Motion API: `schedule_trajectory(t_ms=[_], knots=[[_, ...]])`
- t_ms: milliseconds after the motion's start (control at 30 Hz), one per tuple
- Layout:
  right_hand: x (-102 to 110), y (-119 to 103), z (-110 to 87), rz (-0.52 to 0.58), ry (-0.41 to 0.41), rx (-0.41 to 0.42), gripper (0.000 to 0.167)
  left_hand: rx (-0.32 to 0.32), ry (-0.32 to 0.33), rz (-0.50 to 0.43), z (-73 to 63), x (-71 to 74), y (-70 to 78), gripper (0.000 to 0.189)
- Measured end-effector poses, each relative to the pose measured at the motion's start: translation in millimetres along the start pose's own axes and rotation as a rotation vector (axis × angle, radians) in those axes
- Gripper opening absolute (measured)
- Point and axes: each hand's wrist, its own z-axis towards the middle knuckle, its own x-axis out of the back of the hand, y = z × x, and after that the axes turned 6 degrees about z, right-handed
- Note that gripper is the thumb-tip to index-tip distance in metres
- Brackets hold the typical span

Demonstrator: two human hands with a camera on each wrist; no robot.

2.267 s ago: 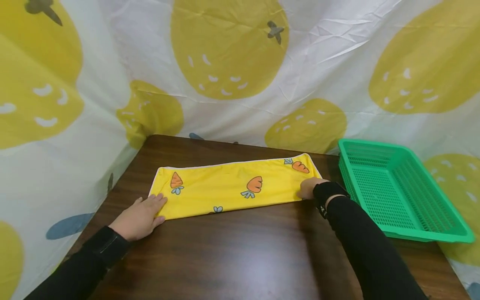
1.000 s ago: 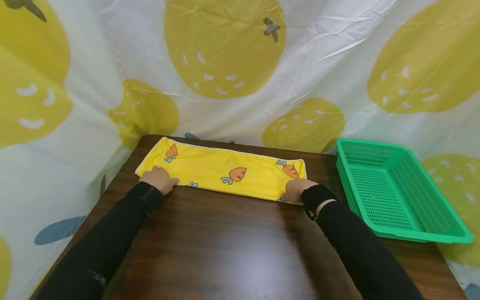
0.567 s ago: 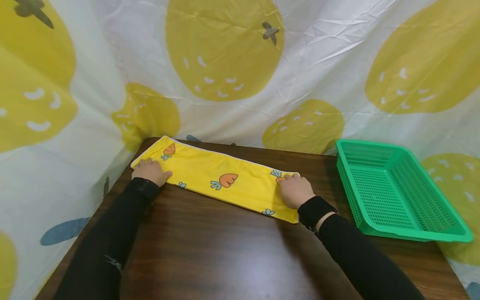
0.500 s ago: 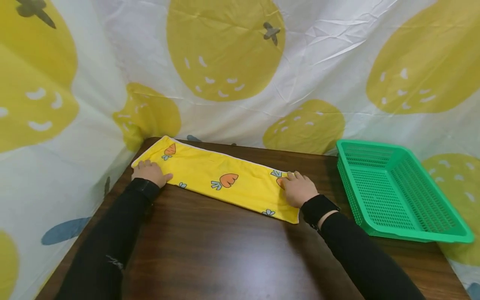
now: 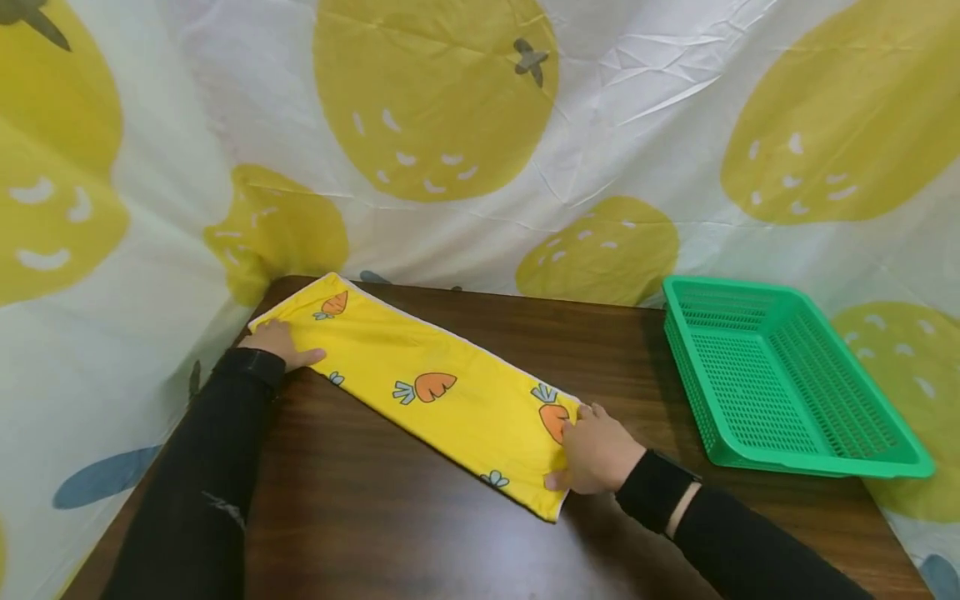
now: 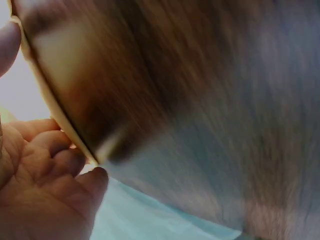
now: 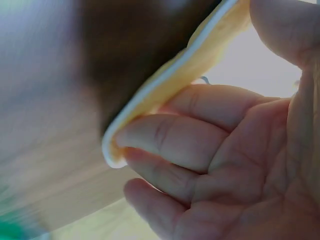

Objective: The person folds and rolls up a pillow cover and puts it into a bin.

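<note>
A long, folded yellow cloth (image 5: 382, 358) with printed carrots and white edging lies slantwise on the brown table (image 5: 375, 500). Its left end is farther back, its right end closer to the person. On the left end rests the left hand (image 5: 279, 340), thumb spread to the right; in the left wrist view its loosely bent fingers (image 6: 52, 145) touch the cloth's edge. The right hand (image 5: 600, 450) lies at the right end, thumb and index finger over the fabric. From the right wrist, extended fingers (image 7: 170, 137) show against the white-trimmed edge (image 7: 150, 90).
A green plastic basket (image 5: 810, 460) with perforated walls stands on the right side of the table. White sheeting (image 5: 420, 237) with large yellow fruit prints hangs behind the table and along its left side.
The cloth has turned on the table: its left end went back and left, its right end came toward the person. Both hands moved along with it. The basket stays put.
</note>
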Motion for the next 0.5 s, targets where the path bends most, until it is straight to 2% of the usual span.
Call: schedule_trajectory(t_ms=[100,167,233,300,400,500], knots=[[-4.5,-15.9,-17.7,-0.020,-0.015,0.037,0.069,-0.009,0.048,0.047,-1.2,-0.9,0.6,0.100],[-4.7,-21.5,-25.2,-0.062,0.011,0.049,0.055,-0.012,0.079,0.074,-6.0,2.1,10.3,0.092],[-4.3,-21.8,-28.1,-0.124,0.107,0.079,0.051,-0.038,0.109,0.110,-12.7,6.1,26.8,0.083],[-4.1,-18.4,-27.2,-0.161,0.239,0.117,0.047,-0.079,0.118,0.133,-23.3,9.3,47.7,0.076],[-6.3,-9.4,-20.6,-0.138,0.417,0.195,0.035,-0.177,0.115,0.134,-44.1,7.7,79.9,0.065],[-11.9,0.1,-12.7,-0.050,0.451,0.241,0.028,-0.304,0.151,0.101,-72.3,-4.4,110.0,0.052]])
